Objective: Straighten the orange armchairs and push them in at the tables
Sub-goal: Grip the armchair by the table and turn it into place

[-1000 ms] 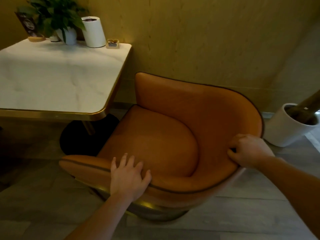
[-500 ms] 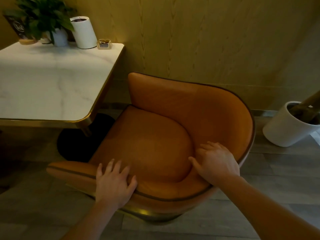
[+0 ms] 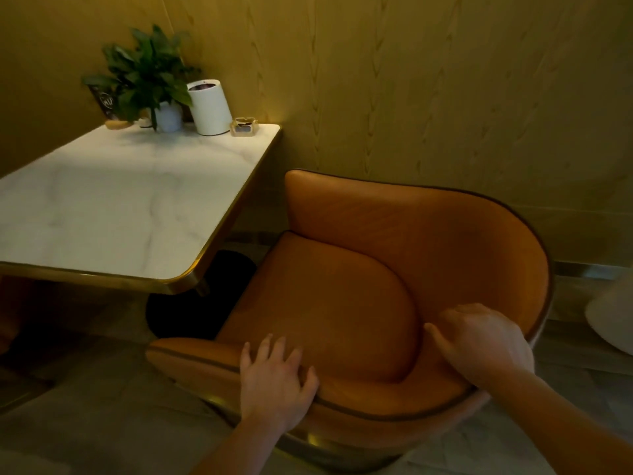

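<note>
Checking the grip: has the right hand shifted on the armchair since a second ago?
Yes. The right hand left the armchair back rim, now flat inside, nearer the seat.

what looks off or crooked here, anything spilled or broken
The orange armchair sits askew: its open front points at the table corner rather than square to an edge, and it is not pushed in. The left hand and right hand rest flat on its rim. Nothing looks spilled or damaged.
</note>
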Tool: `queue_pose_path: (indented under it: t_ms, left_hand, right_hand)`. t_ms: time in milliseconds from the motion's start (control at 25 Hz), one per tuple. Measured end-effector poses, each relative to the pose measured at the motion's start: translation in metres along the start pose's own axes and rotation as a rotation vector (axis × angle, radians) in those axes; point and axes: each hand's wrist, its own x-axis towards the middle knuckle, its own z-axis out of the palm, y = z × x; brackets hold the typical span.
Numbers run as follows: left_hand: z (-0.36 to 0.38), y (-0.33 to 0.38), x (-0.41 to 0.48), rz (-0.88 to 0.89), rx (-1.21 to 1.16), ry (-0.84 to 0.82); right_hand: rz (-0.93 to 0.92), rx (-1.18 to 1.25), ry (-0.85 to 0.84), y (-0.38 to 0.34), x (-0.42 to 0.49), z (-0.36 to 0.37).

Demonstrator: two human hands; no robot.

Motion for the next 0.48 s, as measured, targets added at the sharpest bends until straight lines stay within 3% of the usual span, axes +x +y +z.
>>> queue_pose_path:
  t_ms: [280,480]
  left_hand:
    - [-0.008,0.042,0.049,-0.037,-0.02,0.062]
    - [-0.018,0.06,0.076,-0.047,-0.033,0.02]
  right_hand:
    - [-0.027,-0.026,-0.044,0.039,0.065,0.015]
    - [-0.039,-0.05,-0.105,0.057,0.101,0.025]
